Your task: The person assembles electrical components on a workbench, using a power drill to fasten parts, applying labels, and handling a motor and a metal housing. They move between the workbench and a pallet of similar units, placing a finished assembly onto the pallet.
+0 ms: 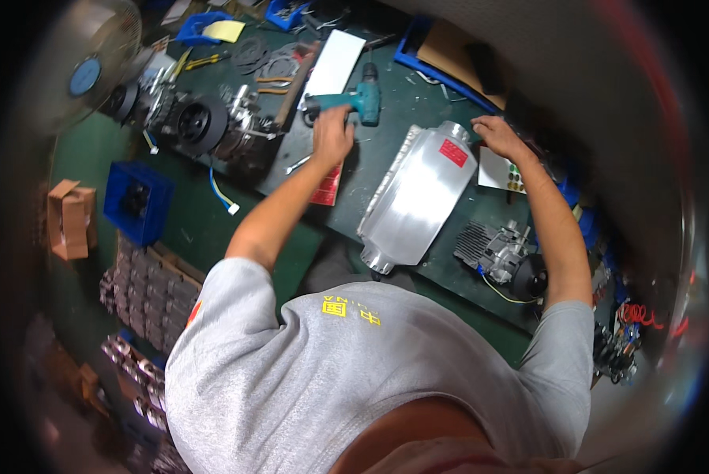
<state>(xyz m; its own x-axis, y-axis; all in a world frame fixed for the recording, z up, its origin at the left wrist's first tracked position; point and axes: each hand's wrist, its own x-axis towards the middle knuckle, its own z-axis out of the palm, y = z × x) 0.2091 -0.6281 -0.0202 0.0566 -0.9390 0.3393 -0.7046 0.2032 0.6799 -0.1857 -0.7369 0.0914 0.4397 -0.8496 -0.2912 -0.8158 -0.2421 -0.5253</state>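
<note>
- A silver metal tank [418,197] is seen lying flat across the green workbench [386,110] at centre frame, its near end overhanging the bench edge. It is judged heavy, rigid and smooth, so likely slippery; a hold at both ends or along the seamed rim is judged safest.
- The right hand [498,136], right of centre, is rested at the tank's far corner, fingers spread and flat; nothing is seen gripped.
- The left hand [332,136], above centre, is closed around the grip of a teal cordless drill [354,99], which lies on the bench well apart from the tank.
- The drill is judged compact, stiff and moderately heavy, best taken by its moulded handle.
- A white sheet [335,62] lies beyond, toward the top.
</note>
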